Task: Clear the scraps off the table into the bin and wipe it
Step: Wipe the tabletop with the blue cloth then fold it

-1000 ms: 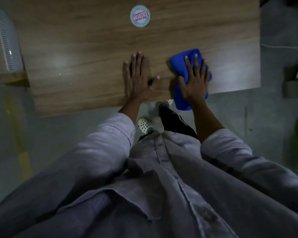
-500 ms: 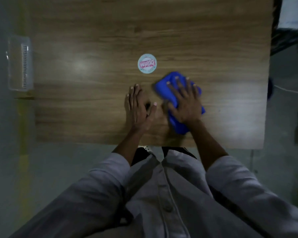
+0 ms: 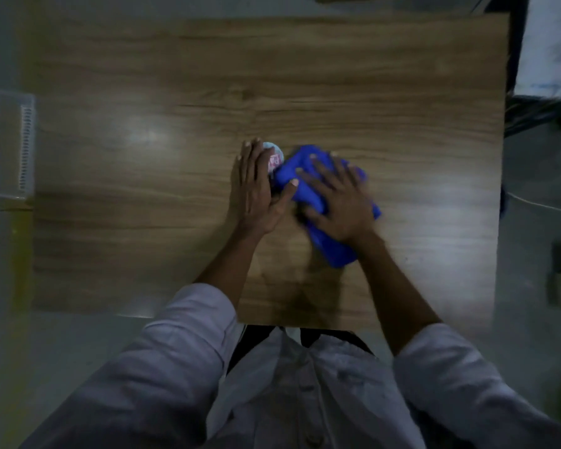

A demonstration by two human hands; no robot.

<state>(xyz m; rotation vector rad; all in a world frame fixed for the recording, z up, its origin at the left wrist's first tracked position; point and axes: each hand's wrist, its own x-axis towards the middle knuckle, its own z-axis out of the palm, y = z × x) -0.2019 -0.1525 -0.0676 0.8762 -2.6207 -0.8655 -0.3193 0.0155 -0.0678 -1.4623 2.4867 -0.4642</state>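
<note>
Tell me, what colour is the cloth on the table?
Bright blue. The cloth shows best in the head view, pressed under the right hand.

Crumpled blue cloth (image 3: 324,202) on table (image 3: 143,222), touching round sticker (image 3: 274,157).

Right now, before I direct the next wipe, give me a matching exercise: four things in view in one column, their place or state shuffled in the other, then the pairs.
Column one
1. left hand
2. right hand
3. round label
4. clear plastic box

Column two
A. beside the table's left edge
B. spread flat on the blue cloth
C. partly hidden under fingers
D. fingers straight, on the wood left of the cloth

Pairs: 1-D, 2-B, 3-C, 4-A.
</note>
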